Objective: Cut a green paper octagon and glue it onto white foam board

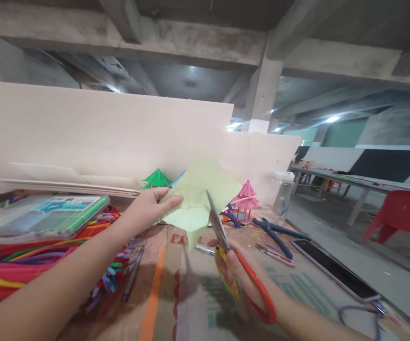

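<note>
My left hand [158, 204] pinches the left edge of a pale green sheet of paper [191, 213], thumb on top, and holds it up above the table. Faint lines show on the paper, and a piece of it hangs down at the lower middle. In my right hand [242, 270] is a pair of scissors [217, 222] with red and yellow handles, fingers through the loops. The blades point upward at the paper's right part; whether they are closed on it I cannot tell.
Left lie colourful pipe cleaners [20, 265] under a plastic marker case [45, 218]. Behind the paper stand a green paper pavilion [157, 178] and a pink one [245, 201]. Right are blue pliers [276, 237], a phone [334, 270] and a clear bottle [281, 194].
</note>
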`<state>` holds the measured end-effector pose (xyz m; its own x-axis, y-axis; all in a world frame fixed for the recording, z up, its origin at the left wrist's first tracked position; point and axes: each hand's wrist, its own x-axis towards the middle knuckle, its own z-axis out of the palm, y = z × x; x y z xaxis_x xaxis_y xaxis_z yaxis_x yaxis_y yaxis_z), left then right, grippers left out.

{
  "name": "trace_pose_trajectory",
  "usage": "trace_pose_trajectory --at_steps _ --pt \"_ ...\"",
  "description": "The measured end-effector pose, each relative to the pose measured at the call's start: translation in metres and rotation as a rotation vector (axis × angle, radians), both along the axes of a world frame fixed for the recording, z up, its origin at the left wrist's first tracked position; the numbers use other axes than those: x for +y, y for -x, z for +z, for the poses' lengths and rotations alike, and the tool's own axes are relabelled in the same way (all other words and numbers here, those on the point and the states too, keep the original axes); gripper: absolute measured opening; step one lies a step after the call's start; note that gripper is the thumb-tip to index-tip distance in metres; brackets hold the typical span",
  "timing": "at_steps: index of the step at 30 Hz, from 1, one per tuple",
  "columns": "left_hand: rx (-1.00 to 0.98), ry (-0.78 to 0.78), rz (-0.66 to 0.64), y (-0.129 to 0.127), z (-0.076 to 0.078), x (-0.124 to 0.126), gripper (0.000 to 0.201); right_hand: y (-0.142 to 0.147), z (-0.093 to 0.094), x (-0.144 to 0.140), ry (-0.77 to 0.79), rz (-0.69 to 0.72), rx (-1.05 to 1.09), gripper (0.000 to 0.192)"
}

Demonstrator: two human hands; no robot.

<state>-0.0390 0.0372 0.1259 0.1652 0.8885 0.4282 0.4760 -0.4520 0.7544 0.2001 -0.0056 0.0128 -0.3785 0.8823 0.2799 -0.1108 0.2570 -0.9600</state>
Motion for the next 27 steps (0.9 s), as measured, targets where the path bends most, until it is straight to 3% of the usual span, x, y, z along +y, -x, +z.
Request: trace_pose_trajectory --at_steps 8,13,27 --pt "0.023 0.079 -0.026 0.006 -0.008 0.005 0.043 -0.005 -0.013 0.009 -0.017 -0.016 -0.03 0.057" --pt "0.039 0.146 0.014 0.01 -0.01 0.0 0.046 -0.003 -0.008 0.009 -0.118 -0.009 -0.085 0.061" --pt "0.055 0.136 -0.005 0.013 -0.012 -0.005 0.047 -0.002 -0.008 0.003 -0.118 0.017 -0.095 0.063"
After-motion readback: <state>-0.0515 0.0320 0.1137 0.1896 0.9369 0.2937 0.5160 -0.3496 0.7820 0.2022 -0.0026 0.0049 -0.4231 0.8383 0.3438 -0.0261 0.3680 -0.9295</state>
